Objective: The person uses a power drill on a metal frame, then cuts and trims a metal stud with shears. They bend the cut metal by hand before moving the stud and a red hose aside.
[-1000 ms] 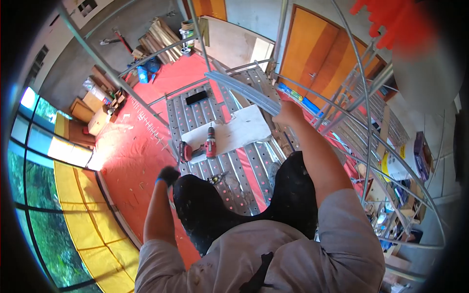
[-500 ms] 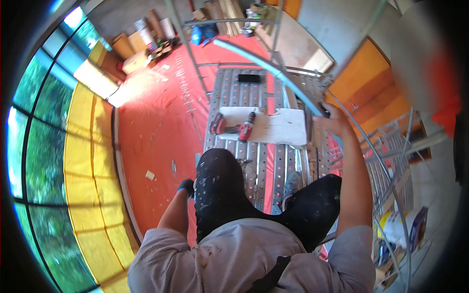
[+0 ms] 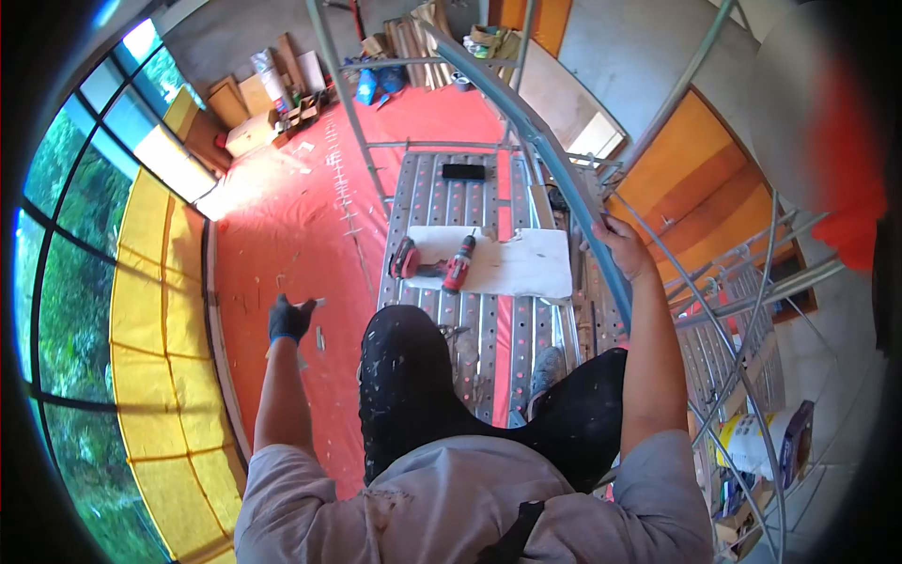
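Note:
My right hand, bare, is closed around a long grey-blue metal channel. The channel slants from beside my right thigh up toward the far wall. On the left, my left hand in a dark glove is held out over the red floor sheet with thumb and finger apart, and I see nothing in it. A red and black cordless drill lies on a white board on the perforated metal platform. Another red tool or battery lies at the board's left end. A black phone-like slab rests farther up.
Scaffold poles rise at the platform's far end, and crossed braces stand at right. Red sheeting covers the floor below. Boxes and timber are by the back wall. Yellow panels line the window.
My left hand has swung out from beside my knee to the left. The metal channel and my right hand have shifted; the channel now reaches farther down beside my thigh.

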`<state>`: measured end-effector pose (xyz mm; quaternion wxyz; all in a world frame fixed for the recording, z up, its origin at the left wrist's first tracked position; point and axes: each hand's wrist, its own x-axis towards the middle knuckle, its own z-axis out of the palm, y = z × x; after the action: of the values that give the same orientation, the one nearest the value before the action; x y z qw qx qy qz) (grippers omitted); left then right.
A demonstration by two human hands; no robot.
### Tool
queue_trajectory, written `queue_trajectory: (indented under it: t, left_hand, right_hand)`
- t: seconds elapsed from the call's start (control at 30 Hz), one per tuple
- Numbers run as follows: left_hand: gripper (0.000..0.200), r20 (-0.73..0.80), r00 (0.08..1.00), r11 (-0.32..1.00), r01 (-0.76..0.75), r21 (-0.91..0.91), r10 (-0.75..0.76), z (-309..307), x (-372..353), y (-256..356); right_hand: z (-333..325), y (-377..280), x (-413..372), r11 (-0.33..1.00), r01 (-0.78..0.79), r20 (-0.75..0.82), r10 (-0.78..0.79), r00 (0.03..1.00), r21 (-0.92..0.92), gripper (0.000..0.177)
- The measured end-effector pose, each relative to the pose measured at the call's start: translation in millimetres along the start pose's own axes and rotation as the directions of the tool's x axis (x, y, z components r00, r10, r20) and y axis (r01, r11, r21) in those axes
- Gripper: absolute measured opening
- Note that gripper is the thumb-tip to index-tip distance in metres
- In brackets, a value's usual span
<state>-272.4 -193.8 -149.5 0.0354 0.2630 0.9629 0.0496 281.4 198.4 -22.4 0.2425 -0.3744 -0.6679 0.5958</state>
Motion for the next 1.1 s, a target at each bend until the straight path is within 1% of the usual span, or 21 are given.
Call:
queue_trajectory:
  t: [0.03, 0.07, 0.13, 0.2, 0.23, 0.27, 0.33, 0.43, 0.47, 0.53, 0.57, 0.63, 0.67, 0.7, 0.73, 0.77, 0.83, 0.9, 0.97, 1.03, 1.1]
  left_hand:
    - [0.090, 0.013, 0.996, 0.978, -0.090, -0.188, 0.094, -10, 16, 23]
    - [0.088, 0.011, 0.982, 0.913, -0.171, -0.369, 0.188, -22, 31, 47]
    - [0.080, -0.041, 0.944, 0.782, -0.296, -0.548, 0.329, -79, 15, 134]
    - [0.071, -0.025, 0.881, 0.449, -0.265, -0.853, 0.472, -96, 6, 205]
    - [0.066, 0.071, 0.847, 0.345, -0.137, -0.929, 0.527, -117, -10, 240]
    - [0.062, 0.154, 0.795, 0.245, 0.007, -0.970, 0.587, -139, -27, 272]
    - [0.057, 0.127, 0.742, 0.064, 0.113, -0.992, 0.658, -159, -55, 320]
    - [0.049, 0.134, 0.688, -0.201, 0.384, -0.901, 0.713, -139, -53, 364]
    - [0.047, 0.121, 0.693, -0.254, 0.413, -0.875, 0.711, -131, -51, 369]
    - [0.043, 0.103, 0.701, -0.351, 0.472, -0.809, 0.706, -110, -48, 377]
    - [0.044, 0.046, 0.660, -0.391, 0.498, -0.774, 0.749, -91, -39, 377]
    - [0.045, 0.078, 0.639, -0.441, 0.609, -0.659, 0.766, -92, -34, 375]
    - [0.045, 0.087, 0.628, -0.465, 0.654, -0.597, 0.773, -95, -34, 374]
    - [0.043, 0.097, 0.644, -0.506, 0.677, -0.535, 0.759, -97, -34, 374]
    - [0.041, 0.009, 0.690, -0.476, 0.509, -0.717, 0.724, -91, -30, 372]
    - [0.040, -0.090, 0.713, -0.425, 0.307, -0.851, 0.696, -80, -23, 368]
    - [0.033, 0.023, 0.697, -0.526, 0.562, -0.639, 0.717, -79, -25, 372]
    - [0.032, -0.112, 0.691, -0.503, 0.394, -0.769, 0.714, -85, -28, 364]
    - [0.035, -0.186, 0.673, -0.472, 0.270, -0.839, 0.715, -92, -33, 360]
    - [0.040, -0.185, 0.671, -0.429, 0.218, -0.877, 0.718, -94, -37, 359]
    - [0.044, -0.154, 0.677, -0.369, 0.186, -0.911, 0.720, -93, -38, 359]
  right_hand:
    - [-1, -2, 0, 0.998, -0.007, 0.012, 0.006, 1.000, 0.064, 0.040]
    - [0, -5, 0, 0.992, -0.012, 0.025, 0.009, 1.000, 0.129, 0.041]
    - [7, -23, -4, 0.992, 0.030, -0.014, -0.028, 0.999, 0.120, 0.039]
    - [9, -29, -6, 0.988, 0.035, -0.046, -0.028, 0.999, 0.150, 0.042]
    - [9, -27, -5, 0.987, 0.061, -0.057, -0.053, 0.997, 0.150, 0.042]
    - [9, -25, -4, 0.988, 0.078, -0.063, -0.069, 0.996, 0.137, 0.041]
    - [11, -22, -2, 0.988, 0.111, -0.072, -0.103, 0.992, 0.111, 0.038]
    - [19, -32, -6, 0.957, 0.190, -0.188, -0.233, 0.954, -0.219, 0.041]
    - [18, -27, -4, 0.899, 0.241, -0.216, -0.334, 0.917, -0.365, 0.044]
    - [17, -17, 0, 0.718, 0.286, -0.224, -0.525, 0.821, -0.634, 0.055]
    - [16, -18, -2, 0.644, 0.246, -0.207, -0.544, 0.813, -0.725, 0.058]
    - [29, -46, -13, 0.469, 0.159, -0.162, -0.573, 0.804, -0.869, 0.064]
    - [34, -48, -12, 0.403, 0.143, -0.135, -0.586, 0.799, -0.904, 0.063]
    - [38, -50, -11, 0.333, 0.126, -0.107, -0.599, 0.793, -0.934, 0.061]
    - [41, -52, -9, 0.260, 0.106, -0.079, -0.612, 0.787, -0.960, 0.060]
    - [46, -51, -7, 0.263, 0.091, -0.090, -0.605, 0.791, -0.961, 0.060]
    - [54, -49, -1, 0.267, 0.066, -0.110, -0.594, 0.797, -0.961, 0.060]
    - [58, -47, 1, 0.296, 0.039, -0.132, -0.537, 0.833, -0.954, 0.061]
    - [60, -47, 2, 0.325, 0.031, -0.141, -0.491, 0.860, -0.945, 0.063]
    - [61, -48, 1, 0.356, 0.042, -0.135, -0.457, 0.879, -0.934, 0.064]
    - [62, -47, 2, 0.330, 0.031, -0.140, -0.480, 0.866, -0.943, 0.057]
